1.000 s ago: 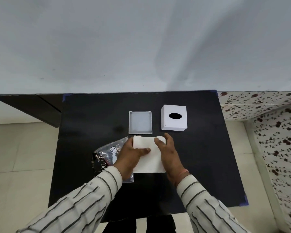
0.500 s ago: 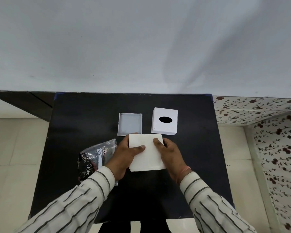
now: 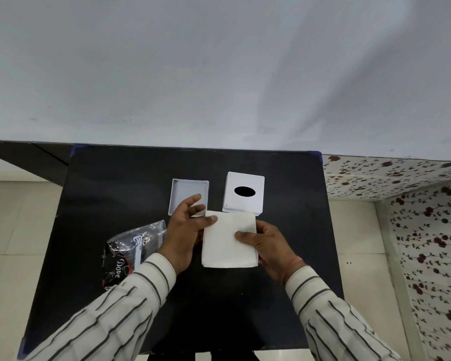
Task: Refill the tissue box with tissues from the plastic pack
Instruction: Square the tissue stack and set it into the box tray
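Note:
A white stack of tissues (image 3: 228, 238) is in front of me over the black table (image 3: 110, 204). My right hand (image 3: 267, 246) grips its right edge, thumb on top. My left hand (image 3: 185, 231) is at the stack's left edge with fingers spread, thumb tip touching the top corner. The white tissue box cover (image 3: 244, 192) with a dark oval slot stands just behind the stack. The shallow white box base (image 3: 186, 187) lies open to its left, partly behind my left fingers. The crumpled black-and-clear plastic pack (image 3: 130, 248) lies left of my left wrist.
A pale wall rises directly behind the table's far edge. Tiled floor shows on the left, and a floral-patterned surface (image 3: 414, 204) stands to the right of the table.
My left hand has let go of the stack and its fingers have spread toward the box base. The stack has shifted right toward the cover, held by my right hand.

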